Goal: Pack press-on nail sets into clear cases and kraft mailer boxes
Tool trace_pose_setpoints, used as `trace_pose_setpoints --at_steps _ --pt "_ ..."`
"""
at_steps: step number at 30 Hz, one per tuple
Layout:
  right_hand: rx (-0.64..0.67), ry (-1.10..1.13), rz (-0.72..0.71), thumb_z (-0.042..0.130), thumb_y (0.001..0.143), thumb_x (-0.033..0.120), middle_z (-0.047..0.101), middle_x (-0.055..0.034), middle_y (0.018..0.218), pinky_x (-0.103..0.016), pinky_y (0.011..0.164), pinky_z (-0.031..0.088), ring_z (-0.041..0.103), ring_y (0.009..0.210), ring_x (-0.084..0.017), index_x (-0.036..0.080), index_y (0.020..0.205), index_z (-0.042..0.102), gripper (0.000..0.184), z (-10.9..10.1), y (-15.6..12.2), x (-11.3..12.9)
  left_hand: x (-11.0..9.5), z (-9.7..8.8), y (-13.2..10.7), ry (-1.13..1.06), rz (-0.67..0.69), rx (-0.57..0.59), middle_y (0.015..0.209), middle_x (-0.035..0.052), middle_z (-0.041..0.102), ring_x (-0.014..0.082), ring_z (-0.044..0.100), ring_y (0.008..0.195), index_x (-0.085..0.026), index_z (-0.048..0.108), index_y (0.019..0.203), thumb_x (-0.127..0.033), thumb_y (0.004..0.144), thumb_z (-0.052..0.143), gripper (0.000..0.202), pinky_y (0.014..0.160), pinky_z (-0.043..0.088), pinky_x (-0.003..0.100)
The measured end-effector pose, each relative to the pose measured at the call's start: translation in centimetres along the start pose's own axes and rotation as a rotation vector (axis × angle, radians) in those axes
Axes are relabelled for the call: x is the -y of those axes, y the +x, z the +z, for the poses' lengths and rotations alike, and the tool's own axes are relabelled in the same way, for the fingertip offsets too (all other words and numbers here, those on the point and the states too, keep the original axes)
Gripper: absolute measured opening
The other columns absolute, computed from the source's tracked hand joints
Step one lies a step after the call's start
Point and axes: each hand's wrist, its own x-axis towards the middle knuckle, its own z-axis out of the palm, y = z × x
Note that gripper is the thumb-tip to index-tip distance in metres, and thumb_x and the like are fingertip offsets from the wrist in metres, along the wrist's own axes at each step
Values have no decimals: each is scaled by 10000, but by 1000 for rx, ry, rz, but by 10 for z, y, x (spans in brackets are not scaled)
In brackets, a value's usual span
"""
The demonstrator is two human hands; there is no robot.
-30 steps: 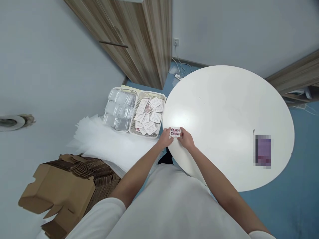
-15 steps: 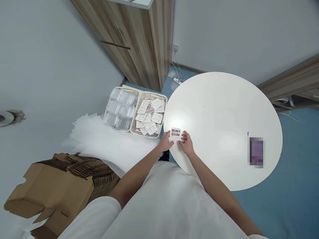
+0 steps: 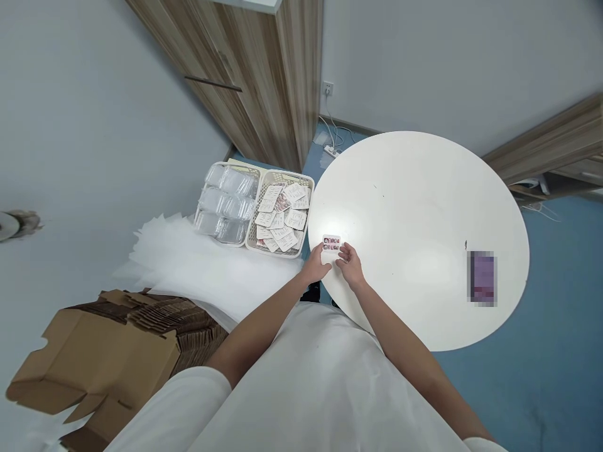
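Note:
On the near left edge of the round white table (image 3: 414,188) is a small white card (image 3: 331,239) with two rows of little dark red and pink pieces that look like false nails. My left hand (image 3: 315,266) is at the card's left side, its fingertips by the edge and the thumb spread away. At the right side, my right hand (image 3: 351,266) has its fingers loosely bent and apart, tips close to the card. Neither hand is closed around it. Whether the fingertips press on the card is too small to tell.
Left of the table, one white basket (image 3: 309,207) holds several printed cards, and another (image 3: 196,210) holds clear plastic boxes. White foam sheets (image 3: 226,276) and a stack of flattened cardboard boxes (image 3: 103,351) lie nearer. A blurred purple object (image 3: 483,276) rests on the table's right side.
The view has shifted slightly, so the table and card sit a little higher in it. Both hands have come slightly closer to the card's sides.

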Motion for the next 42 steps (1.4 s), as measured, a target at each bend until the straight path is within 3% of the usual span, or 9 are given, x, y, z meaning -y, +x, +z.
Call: trace_pose_setpoints --at_steps 11,27,34,39,42 --pt "6 4 -37 554 588 178 415 -70 1252 -375 890 403 445 1082 -193 261 1251 322 707 6 20 2 -25 -11 15 69 70 -17 1286 92 402 243 336 1205 -169 335 1263 -116 624 550 676 982 294 348" --pt "-6 33 -38 585 607 235 409 -67 1266 -388 891 401 464 1059 -194 275 1216 369 647 -1 7 3 -16 -8 3 163 112 -11 1365 68 291 235 219 1269 -193 250 1315 -144 663 532 712 1041 207 373" --pt "26 22 -45 578 636 276 434 -72 1240 -369 837 426 540 939 -166 266 1180 407 571 -21 -20 -2 -10 7 -16 124 155 -31 1301 63 392 205 348 1202 -190 344 1273 -112 688 473 604 1007 281 358" --pt "56 -58 -51 579 643 306 495 -77 1164 -357 767 447 570 785 -139 238 1135 443 515 -47 -30 -3 -9 12 -32 56 136 -168 1255 58 444 192 409 1150 -195 418 1219 -128 712 460 512 965 334 344" --pt "120 -65 -83 563 662 314 547 -61 1057 -346 738 453 561 726 -125 220 1066 493 421 -61 -33 -5 -7 19 -54 36 95 -263 1222 61 478 184 443 1111 -189 446 1190 -161 733 466 458 929 368 332"
